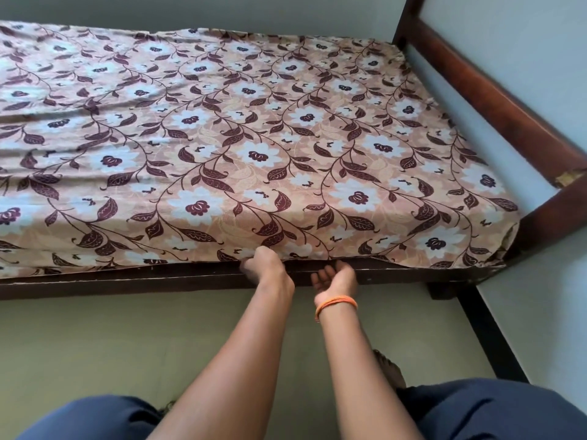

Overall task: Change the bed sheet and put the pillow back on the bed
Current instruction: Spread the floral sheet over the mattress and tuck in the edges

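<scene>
A floral bed sheet (241, 138), peach with white flowers and maroon leaves, covers the mattress on a dark wooden bed frame (143, 282). At the near edge my left hand (265, 265) is curled against the sheet's hem, fingers pressed under the mattress side. My right hand (336, 279), with an orange band on its wrist, is palm up and open just below the hem, fingertips reaching under the mattress. The sheet lies wrinkled toward the left. No pillow is in view.
The wooden headboard rail (495, 90) runs along the right side against a pale wall (524, 33). A greenish floor (95, 344) lies in front of the bed. My knees in blue trousers (495, 411) are at the bottom.
</scene>
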A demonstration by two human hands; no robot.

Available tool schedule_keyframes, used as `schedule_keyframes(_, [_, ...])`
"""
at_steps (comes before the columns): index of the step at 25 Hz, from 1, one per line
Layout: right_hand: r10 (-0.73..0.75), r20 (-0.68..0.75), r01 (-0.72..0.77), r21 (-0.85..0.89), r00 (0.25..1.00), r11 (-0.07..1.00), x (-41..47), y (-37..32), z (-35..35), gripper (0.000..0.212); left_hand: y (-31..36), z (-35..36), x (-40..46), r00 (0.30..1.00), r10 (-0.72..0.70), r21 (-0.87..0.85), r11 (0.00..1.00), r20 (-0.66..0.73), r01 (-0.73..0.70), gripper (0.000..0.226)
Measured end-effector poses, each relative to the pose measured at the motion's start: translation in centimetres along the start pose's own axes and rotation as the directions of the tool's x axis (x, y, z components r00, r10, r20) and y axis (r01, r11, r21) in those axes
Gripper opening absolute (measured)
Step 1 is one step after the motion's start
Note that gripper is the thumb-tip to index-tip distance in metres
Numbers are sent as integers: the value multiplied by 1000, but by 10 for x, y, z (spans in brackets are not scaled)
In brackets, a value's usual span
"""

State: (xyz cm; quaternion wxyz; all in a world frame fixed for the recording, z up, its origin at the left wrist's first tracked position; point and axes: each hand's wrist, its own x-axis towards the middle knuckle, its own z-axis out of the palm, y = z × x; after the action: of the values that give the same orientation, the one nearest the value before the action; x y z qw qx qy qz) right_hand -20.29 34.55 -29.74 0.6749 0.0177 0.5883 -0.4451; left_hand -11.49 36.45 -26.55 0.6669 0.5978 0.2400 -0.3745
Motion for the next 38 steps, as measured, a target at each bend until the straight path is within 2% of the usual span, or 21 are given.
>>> schedule_keyframes(3, [-146, -77, 157, 150, 986, 976, 9, -50, -16, 24, -24, 17, -24, 990, -67, -8, 998, 120, 69, 29])
schedule_keyframes(5, [-182, -91, 199, 242, 979, 950, 12, -72, -18, 25, -32, 23, -35, 971, -126, -10, 991, 203, 130, 22])
schedule_keyframes(9, [-210, 62, 180, 316, 976, 931, 18, -91, -10, 32, -42, 29, -29, 965, -149, 20, 989, 217, 148, 22])
schedule_keyframes(11, [-205, 122, 174, 226, 971, 958, 25, -94, -6, 52, -44, 29, -24, 959, -167, 57, 986, 228, 158, 21])
schedule_keyframes(13, [-177, 16, 177, 9, 984, 984, 27, -97, -4, 71, -44, 24, -20, 953, -195, 164, 973, 231, 159, 20])
schedule_keyframes(15, [-196, -95, 179, -165, 976, 970, 21, -93, -5, 75, -37, 16, -15, 944, -219, 244, 957, 246, 158, 23])
schedule_keyframes(18, [-242, -130, 206, -240, 962, 949, 5, -70, -13, 71, -14, 4, -16, 949, -192, 291, 950, 250, 115, 25])
schedule_keyframes(21, [-334, -149, 223, -491, 931, 842, -23, -18, -7, 61, 17, -24, -21, 977, -110, 268, 962, 181, 59, 33])
schedule_keyframes(23, [-413, -56, 304, -589, 909, 749, -48, 31, 11, 45, 42, -42, -8, 987, -18, 317, 948, 158, -34, 44])
schedule_keyframes(24, [-433, 62, 379, -603, 899, 702, -61, 62, 25, 36, 58, -51, 12, 992, 26, 331, 941, 122, -65, 51])
schedule_keyframes(26, [-318, 301, 437, -573, 899, 694, -80, 125, 61, 20, 98, -67, 55, 994, 108, 285, 953, 5, -105, 60])
schedule_keyframes(28, [-148, 373, 332, -495, 916, 803, -91, 172, 94, 13, 138, -80, 84, 987, 142, 226, 967, -80, -121, 53])
schedule_keyframes(30, [-54, 336, 198, -410, 940, 890, -100, 195, 119, 16, 158, -90, 104, 979, 143, 161, 980, -147, -119, 43])
schedule_keyframes(33, [-7, 192, 70, -328, 981, 942, -101, 205, 138, 20, 159, -100, 129, 977, 13, 37, 999, -212, -5, 39])
schedule_keyframes(35, [99, 130, -60, -271, 987, 961, -104, 211, 145, 16, 170, -108, 137, 970, -44, -39, 999, -238, 36, 39])
schedule_keyframes(38, [206, 160, -173, -194, 965, 966, -107, 227, 149, 27, 186, -119, 144, 957, -118, -101, 990, -265, 94, 38])
